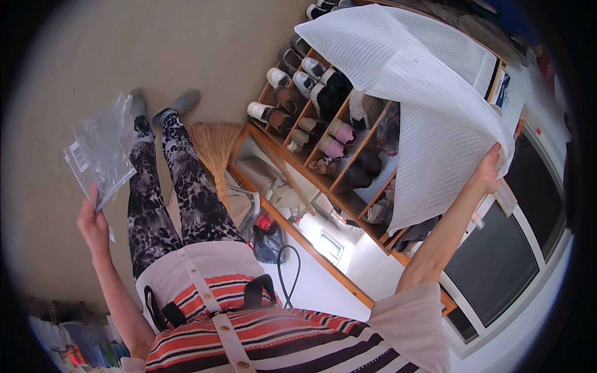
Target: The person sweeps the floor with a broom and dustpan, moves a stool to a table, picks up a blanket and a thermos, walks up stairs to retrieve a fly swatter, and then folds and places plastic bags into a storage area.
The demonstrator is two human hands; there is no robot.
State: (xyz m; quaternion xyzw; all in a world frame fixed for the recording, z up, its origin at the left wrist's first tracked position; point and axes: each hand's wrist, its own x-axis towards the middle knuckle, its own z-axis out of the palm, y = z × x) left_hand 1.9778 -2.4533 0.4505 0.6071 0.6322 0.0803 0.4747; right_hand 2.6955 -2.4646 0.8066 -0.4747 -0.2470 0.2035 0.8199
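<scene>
My left hand (pixel 94 229) pinches the lower edge of a clear plastic bag (pixel 102 147), which bears a barcode label and hangs over the floor to the left of my legs. On the right, my right hand (pixel 488 170) grips the edge of a white ribbed cloth (pixel 433 98), lifted up in front of a wooden shoe rack (pixel 333 189). The raised cloth hides the rack's right-hand compartments and part of its top. Pairs of shoes stand in the open cubbies, among them pink shoes (pixel 339 140) and white sneakers (pixel 305 83).
A straw broom (pixel 215 144) leans beside my legs. A wood-framed mirror (pixel 298 205) stands next to the rack. A dark plastic bag (pixel 269 243) and a looped black cable (pixel 288 275) are near my waist. Dark window panes (pixel 492 261) lie at right.
</scene>
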